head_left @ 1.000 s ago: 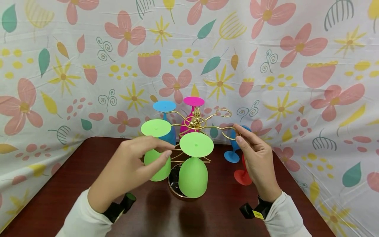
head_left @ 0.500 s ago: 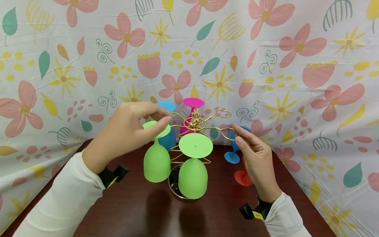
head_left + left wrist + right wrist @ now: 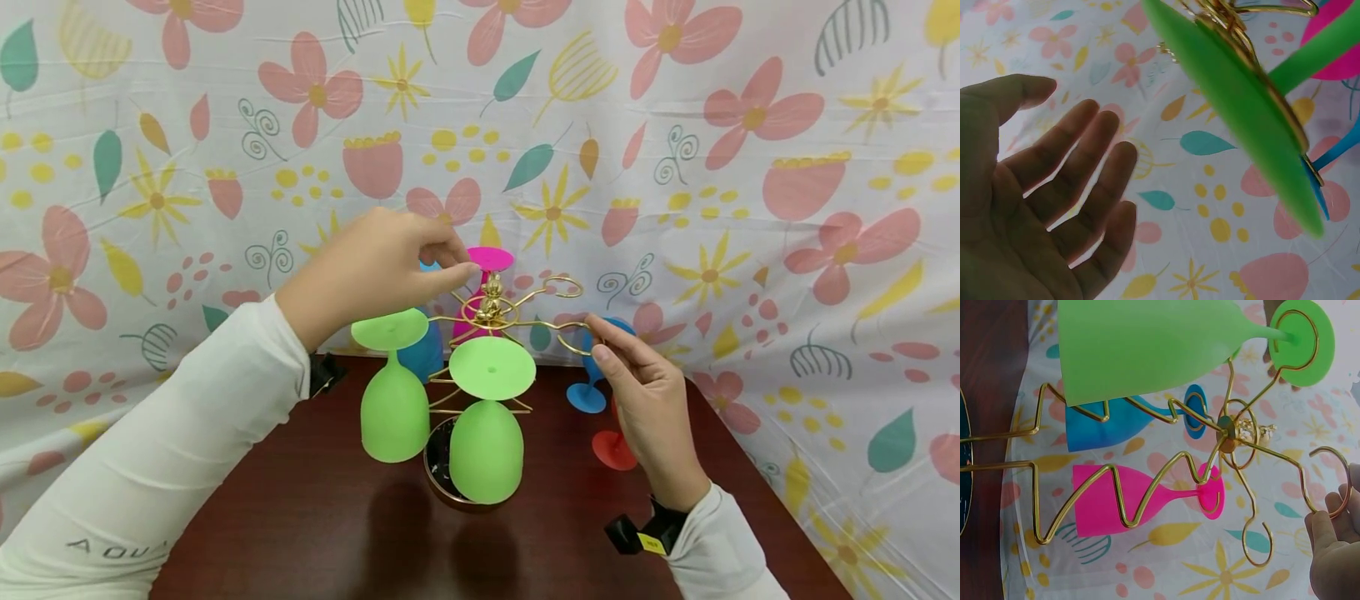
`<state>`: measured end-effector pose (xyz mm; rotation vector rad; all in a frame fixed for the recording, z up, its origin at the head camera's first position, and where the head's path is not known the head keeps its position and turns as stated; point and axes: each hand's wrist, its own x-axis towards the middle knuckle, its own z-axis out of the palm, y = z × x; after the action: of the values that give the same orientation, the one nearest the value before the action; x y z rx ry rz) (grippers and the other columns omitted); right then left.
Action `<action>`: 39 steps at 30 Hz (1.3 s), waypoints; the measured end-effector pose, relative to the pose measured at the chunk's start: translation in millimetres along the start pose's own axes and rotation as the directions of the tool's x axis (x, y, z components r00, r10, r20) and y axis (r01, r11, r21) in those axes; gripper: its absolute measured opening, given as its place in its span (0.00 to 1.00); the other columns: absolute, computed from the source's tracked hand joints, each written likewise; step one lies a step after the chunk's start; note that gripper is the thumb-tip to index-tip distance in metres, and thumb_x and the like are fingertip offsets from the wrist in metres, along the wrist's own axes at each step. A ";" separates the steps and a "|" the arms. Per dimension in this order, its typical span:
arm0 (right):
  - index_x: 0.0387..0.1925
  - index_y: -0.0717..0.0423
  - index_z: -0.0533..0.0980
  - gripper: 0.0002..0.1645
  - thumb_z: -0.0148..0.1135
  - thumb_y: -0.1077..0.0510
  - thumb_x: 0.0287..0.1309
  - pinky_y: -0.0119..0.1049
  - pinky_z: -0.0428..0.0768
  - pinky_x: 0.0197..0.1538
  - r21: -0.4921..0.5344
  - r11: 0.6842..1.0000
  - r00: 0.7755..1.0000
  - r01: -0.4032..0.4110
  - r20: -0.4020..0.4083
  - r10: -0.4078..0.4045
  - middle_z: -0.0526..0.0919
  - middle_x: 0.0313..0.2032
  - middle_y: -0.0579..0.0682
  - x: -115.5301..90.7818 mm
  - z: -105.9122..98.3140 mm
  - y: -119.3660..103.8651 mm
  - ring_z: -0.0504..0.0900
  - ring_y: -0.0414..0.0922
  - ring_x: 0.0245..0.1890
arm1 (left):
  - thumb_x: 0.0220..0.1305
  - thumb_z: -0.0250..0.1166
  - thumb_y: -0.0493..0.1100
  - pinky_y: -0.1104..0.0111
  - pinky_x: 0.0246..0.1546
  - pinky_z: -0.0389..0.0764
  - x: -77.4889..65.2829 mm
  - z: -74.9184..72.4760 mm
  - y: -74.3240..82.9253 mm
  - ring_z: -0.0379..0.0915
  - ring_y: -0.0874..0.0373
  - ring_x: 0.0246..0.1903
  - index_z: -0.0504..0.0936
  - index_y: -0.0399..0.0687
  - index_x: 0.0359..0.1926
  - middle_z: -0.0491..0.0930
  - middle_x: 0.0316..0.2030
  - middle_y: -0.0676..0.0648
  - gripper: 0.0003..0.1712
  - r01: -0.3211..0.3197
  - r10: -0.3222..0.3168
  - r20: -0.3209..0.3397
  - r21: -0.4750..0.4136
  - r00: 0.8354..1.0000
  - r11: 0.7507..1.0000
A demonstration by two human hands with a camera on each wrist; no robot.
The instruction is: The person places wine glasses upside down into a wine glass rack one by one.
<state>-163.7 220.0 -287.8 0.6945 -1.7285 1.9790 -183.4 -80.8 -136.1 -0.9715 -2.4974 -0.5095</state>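
A gold wire wine glass rack (image 3: pixel 491 310) stands on the table with goblets hanging upside down from its hooks. Two green goblets (image 3: pixel 486 454) hang at the front, a pink goblet (image 3: pixel 491 259) and a blue goblet (image 3: pixel 423 352) behind. My right hand (image 3: pixel 645 400) pinches the end of a bare hook (image 3: pixel 1335 481) on the right side. Above the left green goblet, my left hand (image 3: pixel 382 262) reaches across toward the pink goblet's base. Its loosely bent fingers (image 3: pixel 1094 187) hold nothing in the left wrist view; whether they touch the pink base is unclear.
Right of the rack, another blue goblet (image 3: pixel 587 397) and a red goblet (image 3: pixel 615 450) stand on the dark wooden table (image 3: pixel 300 500), partly hidden by my right hand. A floral cloth (image 3: pixel 562 125) hangs behind. The rack's other bare hook (image 3: pixel 564 287) points to the back right.
My left hand has risen from beside the front green goblets and moved back and right, over the left one, toward the pink base. The right hand stays at its hook.
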 end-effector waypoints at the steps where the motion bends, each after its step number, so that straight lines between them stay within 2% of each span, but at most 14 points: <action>1: 0.65 0.69 0.72 0.23 0.55 0.66 0.72 0.33 0.70 0.64 -0.007 1.000 1.000 -0.001 -0.005 0.001 0.75 0.65 0.57 0.3 0.2 0.0 0.70 0.48 0.67 | 0.66 0.67 0.55 0.66 0.37 0.77 4.4 0.1 0.6 0.79 0.65 0.34 0.88 0.55 0.40 0.85 0.33 0.60 0.12 0.010 -0.010 0.029 0.018 1.000 1.000; 5: 0.64 0.68 0.72 0.23 0.57 0.66 0.71 0.32 0.69 0.65 -0.030 1.000 1.000 -0.006 -0.015 0.006 0.76 0.64 0.55 1.9 1.2 -0.5 0.69 0.47 0.67 | 0.65 0.68 0.59 0.65 0.33 0.79 20.6 0.9 4.2 0.79 0.65 0.31 0.88 0.56 0.38 0.84 0.31 0.60 0.14 0.046 -0.059 0.132 0.096 0.990 0.994; 10: 0.65 0.68 0.72 0.23 0.57 0.66 0.71 0.33 0.69 0.65 -0.029 0.999 1.000 -0.017 -0.010 0.017 0.77 0.64 0.54 1.6 1.6 -0.3 0.70 0.47 0.67 | 0.64 0.65 0.64 0.62 0.31 0.78 34.4 3.6 6.6 0.78 0.64 0.32 0.88 0.61 0.39 0.83 0.34 0.61 0.17 0.107 -0.148 0.242 0.172 0.959 0.979; 18: 0.65 0.68 0.72 0.23 0.55 0.66 0.71 0.33 0.69 0.65 -0.014 1.000 1.000 -0.013 0.003 0.013 0.75 0.65 0.58 0.8 2.3 -0.7 0.70 0.48 0.67 | 0.66 0.66 0.60 0.62 0.30 0.76 43.8 9.2 10.6 0.77 0.60 0.30 0.89 0.59 0.39 0.83 0.30 0.59 0.15 0.123 -0.176 0.315 0.181 0.933 0.976; 21: 0.65 0.68 0.72 0.23 0.55 0.66 0.72 0.33 0.69 0.65 -0.018 1.000 1.000 -0.013 0.001 0.013 0.75 0.65 0.58 0.5 2.1 -0.9 0.70 0.48 0.67 | 0.66 0.66 0.59 0.66 0.26 0.72 46.9 10.7 14.9 0.72 0.61 0.24 0.87 0.57 0.31 0.79 0.23 0.59 0.15 0.116 -0.180 0.338 0.200 0.924 0.973; 24: 0.65 0.68 0.72 0.23 0.55 0.65 0.72 0.34 0.70 0.64 -0.016 1.000 1.000 -0.008 -0.001 0.008 0.75 0.65 0.58 0.7 2.2 -1.2 0.70 0.48 0.67 | 0.67 0.65 0.60 0.68 0.21 0.62 51.2 11.8 19.5 0.60 0.61 0.19 0.77 0.54 0.21 0.66 0.16 0.57 0.22 0.113 -0.198 0.357 0.246 0.913 0.963; 27: 0.65 0.69 0.71 0.23 0.55 0.65 0.72 0.34 0.70 0.64 -0.008 1.000 1.000 -0.010 -0.001 0.010 0.75 0.65 0.58 0.8 2.3 -1.3 0.70 0.49 0.67 | 0.66 0.65 0.61 0.67 0.22 0.63 56.0 13.1 22.3 0.61 0.61 0.21 0.73 0.53 0.23 0.65 0.18 0.55 0.23 0.124 -0.234 0.370 0.295 0.899 0.947; 30: 0.65 0.68 0.71 0.24 0.56 0.65 0.72 0.33 0.68 0.66 -0.010 1.000 1.000 -0.020 0.000 0.020 0.75 0.65 0.57 1.3 3.0 -1.2 0.68 0.49 0.68 | 0.66 0.65 0.62 0.61 0.30 0.72 59.5 13.3 23.4 0.72 0.59 0.30 0.79 0.54 0.32 0.77 0.27 0.55 0.18 0.139 -0.263 0.392 0.318 0.882 0.938; 32: 0.65 0.68 0.71 0.24 0.56 0.65 0.71 0.33 0.67 0.66 -0.009 1.000 1.000 -0.023 0.002 0.023 0.75 0.64 0.56 1.8 3.5 -1.3 0.67 0.49 0.69 | 0.66 0.66 0.61 0.58 0.35 0.76 61.4 13.6 23.4 0.75 0.57 0.35 0.81 0.54 0.37 0.80 0.34 0.55 0.17 0.143 -0.273 0.406 0.324 0.872 0.935; 35: 0.66 0.69 0.71 0.24 0.56 0.65 0.71 0.33 0.67 0.67 0.005 1.000 1.000 -0.026 0.002 0.026 0.76 0.64 0.55 2.0 3.7 -1.6 0.66 0.49 0.69 | 0.67 0.65 0.60 0.57 0.38 0.76 64.0 14.0 23.5 0.76 0.57 0.38 0.80 0.53 0.40 0.81 0.37 0.55 0.16 0.132 -0.275 0.423 0.338 0.863 0.932; 39: 0.65 0.70 0.71 0.23 0.55 0.66 0.72 0.33 0.67 0.67 0.020 1.000 1.000 -0.013 0.000 0.013 0.76 0.64 0.56 1.8 3.2 -1.8 0.67 0.50 0.69 | 0.69 0.64 0.58 0.58 0.37 0.75 66.2 15.3 23.9 0.75 0.56 0.37 0.80 0.52 0.39 0.80 0.36 0.54 0.15 0.116 -0.270 0.443 0.343 0.855 0.932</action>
<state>-163.7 217.0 -284.9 0.6915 -1.7199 2.0077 -214.9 -20.7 -111.8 -0.7960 -3.0234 0.0939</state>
